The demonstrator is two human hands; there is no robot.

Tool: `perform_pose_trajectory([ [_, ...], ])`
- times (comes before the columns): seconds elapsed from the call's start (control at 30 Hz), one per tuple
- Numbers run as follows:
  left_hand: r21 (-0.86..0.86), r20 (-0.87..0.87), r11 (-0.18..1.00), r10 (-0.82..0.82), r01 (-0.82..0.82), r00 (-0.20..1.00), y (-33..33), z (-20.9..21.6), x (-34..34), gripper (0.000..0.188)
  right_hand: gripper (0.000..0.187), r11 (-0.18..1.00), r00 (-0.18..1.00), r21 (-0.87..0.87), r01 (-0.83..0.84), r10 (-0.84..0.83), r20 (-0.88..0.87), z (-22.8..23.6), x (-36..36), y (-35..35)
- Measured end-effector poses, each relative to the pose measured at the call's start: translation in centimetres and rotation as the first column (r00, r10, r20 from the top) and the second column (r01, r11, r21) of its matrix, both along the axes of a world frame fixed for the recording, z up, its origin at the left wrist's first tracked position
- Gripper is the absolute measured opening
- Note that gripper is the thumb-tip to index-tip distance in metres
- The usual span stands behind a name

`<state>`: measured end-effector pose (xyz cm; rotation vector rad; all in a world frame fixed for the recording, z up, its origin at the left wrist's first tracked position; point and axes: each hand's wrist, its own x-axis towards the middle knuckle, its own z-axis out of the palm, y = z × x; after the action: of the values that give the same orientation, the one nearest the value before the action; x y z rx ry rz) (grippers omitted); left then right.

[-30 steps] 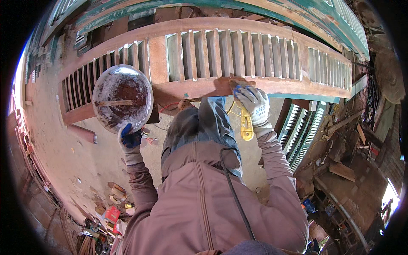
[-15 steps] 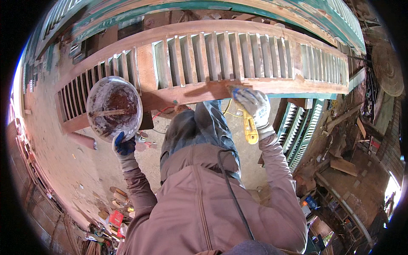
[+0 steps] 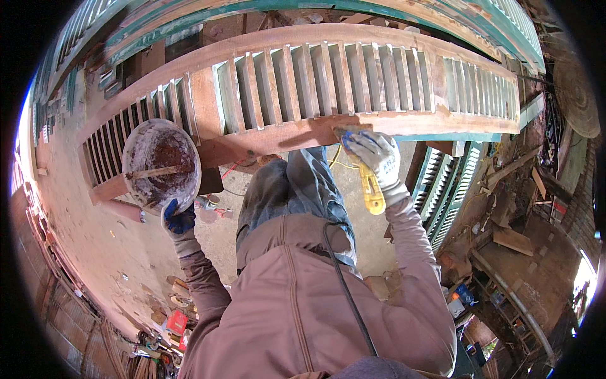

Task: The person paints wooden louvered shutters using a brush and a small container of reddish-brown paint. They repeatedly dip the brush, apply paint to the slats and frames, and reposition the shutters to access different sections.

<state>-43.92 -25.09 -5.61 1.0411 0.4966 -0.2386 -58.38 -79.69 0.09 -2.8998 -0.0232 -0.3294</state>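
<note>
A long louvered wooden shutter (image 3: 265,134) lies across in front of me, its slats and rails bare reddish wood. My right hand (image 3: 374,155), in a white and blue work glove, is closed around a yellow-handled putty knife (image 3: 371,189). The knife's blade reaches the near rail of the shutter, partly hidden by the fingers. On the left, my gloved left hand (image 3: 180,218) grips the lower rim of a whitish round tub (image 3: 134,142). Reddish-brown paste (image 3: 172,155) coats the inside of the tub, and a wooden stick (image 3: 151,172) lies across it.
More shutters with green paint (image 3: 303,7) lie beyond this one. Green-edged louvered panels (image 3: 451,189) stand at the right, near scrap boards (image 3: 512,240). Tools and a red box (image 3: 177,322) lie on the floor at lower left. A yellow cord (image 3: 346,165) runs beneath the shutter.
The tub and my left hand have shifted slightly left and down. My right hand stays near the same spot on the rail, and the long dark patch left of the blade no longer shows.
</note>
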Motion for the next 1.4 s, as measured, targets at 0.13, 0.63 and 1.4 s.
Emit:
perform_pose_trajectory([
  [0.13,0.058,0.027,0.998,-0.010,0.008,1.000,0.0,0.0,-0.2,0.022,0.033,1.000,0.999,-0.022,0.019,-0.018,0.040,0.3,-1.0,-1.9],
  [0.63,-0.097,0.017,0.994,-0.053,0.054,0.998,1.3,-1.6,0.4,0.031,0.033,0.993,0.998,-0.104,0.049,-0.046,0.032,-0.2,-0.5,-2.7],
  [1.4,-0.185,0.089,0.983,-0.003,0.020,0.996,-2.3,-0.9,-0.8,0.024,0.045,0.995,0.994,-0.028,0.098,-0.099,-0.047,0.3,-1.8,-1.1],
])
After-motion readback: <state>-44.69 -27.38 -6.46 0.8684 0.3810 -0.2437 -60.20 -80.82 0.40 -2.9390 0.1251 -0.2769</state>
